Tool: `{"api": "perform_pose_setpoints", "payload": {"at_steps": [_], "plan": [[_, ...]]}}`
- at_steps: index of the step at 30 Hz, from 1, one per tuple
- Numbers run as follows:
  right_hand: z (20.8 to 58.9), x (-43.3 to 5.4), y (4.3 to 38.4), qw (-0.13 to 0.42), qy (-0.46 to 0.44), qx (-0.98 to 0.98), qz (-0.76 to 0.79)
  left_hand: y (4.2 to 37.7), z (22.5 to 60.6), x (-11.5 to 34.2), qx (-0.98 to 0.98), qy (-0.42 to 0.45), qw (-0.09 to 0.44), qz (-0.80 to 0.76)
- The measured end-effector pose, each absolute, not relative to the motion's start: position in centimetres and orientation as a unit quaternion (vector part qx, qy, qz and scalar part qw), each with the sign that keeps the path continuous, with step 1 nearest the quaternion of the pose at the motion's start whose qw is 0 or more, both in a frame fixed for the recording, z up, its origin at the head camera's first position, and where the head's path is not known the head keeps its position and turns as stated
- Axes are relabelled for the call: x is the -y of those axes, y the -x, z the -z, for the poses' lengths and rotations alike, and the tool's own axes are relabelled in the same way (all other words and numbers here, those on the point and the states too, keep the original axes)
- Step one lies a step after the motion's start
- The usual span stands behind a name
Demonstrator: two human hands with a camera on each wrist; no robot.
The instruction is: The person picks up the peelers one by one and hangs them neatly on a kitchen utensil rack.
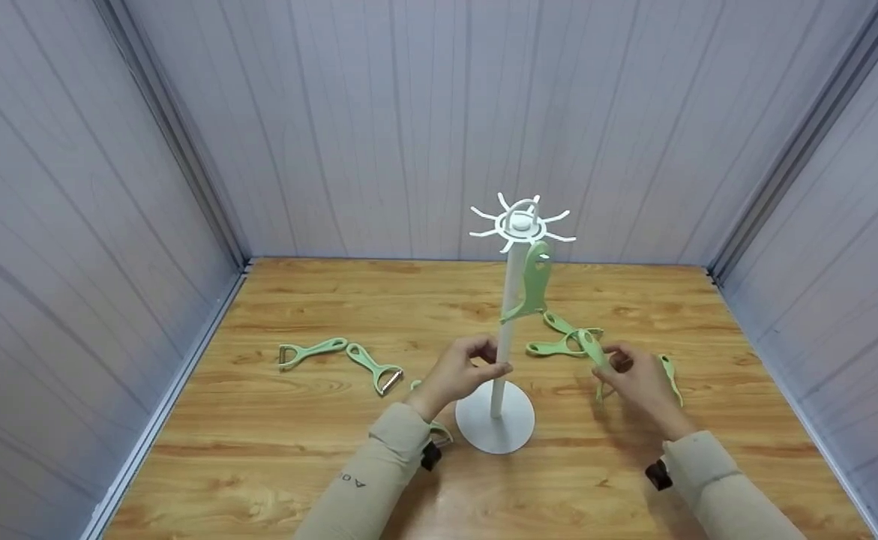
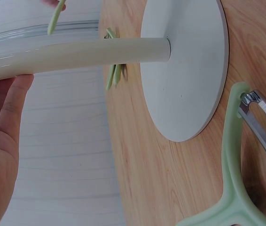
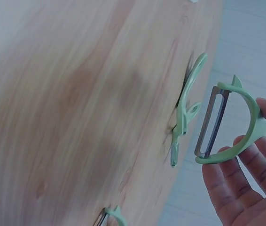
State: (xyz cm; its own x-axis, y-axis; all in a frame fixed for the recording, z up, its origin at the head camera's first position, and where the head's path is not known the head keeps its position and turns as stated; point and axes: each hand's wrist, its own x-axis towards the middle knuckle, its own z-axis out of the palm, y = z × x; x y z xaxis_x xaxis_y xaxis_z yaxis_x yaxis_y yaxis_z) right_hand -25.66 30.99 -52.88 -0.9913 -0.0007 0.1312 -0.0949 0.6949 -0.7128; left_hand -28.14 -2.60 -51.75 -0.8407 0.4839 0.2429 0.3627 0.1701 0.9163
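Observation:
My left hand (image 1: 461, 371) grips the white post (image 1: 500, 360) of an upright hook stand, between its round base (image 1: 487, 427) and its ring of hooks (image 1: 521, 223). One green peeler (image 1: 536, 277) hangs by its handle from a hook. Over the table, to the right of the stand, my right hand (image 1: 641, 379) pinches another green peeler (image 3: 253, 125) near its head, blade facing away from the palm in the right wrist view. Just beyond that hand, two peelers (image 1: 555, 347) lie across each other. A peeler (image 2: 234, 183) beside the base is partly hidden by my left arm.
Two more green peelers (image 1: 375, 369) lie on the wooden table (image 1: 296, 442) at the left. Another peeler (image 1: 669, 371) lies right of my right hand, partly covered by it. Pale panelled walls (image 1: 424, 127) enclose the table at the back and both sides.

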Motion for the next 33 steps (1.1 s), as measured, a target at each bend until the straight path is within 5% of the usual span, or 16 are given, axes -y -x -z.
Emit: {"api": "perform_pose_setpoints", "payload": {"at_steps": [33], "plan": [[50.2,-26.9,24.5,0.159,-0.033,0.886,-0.435,28.2,51.9,2.6,-0.765,-0.279,0.045,-0.579]]}}
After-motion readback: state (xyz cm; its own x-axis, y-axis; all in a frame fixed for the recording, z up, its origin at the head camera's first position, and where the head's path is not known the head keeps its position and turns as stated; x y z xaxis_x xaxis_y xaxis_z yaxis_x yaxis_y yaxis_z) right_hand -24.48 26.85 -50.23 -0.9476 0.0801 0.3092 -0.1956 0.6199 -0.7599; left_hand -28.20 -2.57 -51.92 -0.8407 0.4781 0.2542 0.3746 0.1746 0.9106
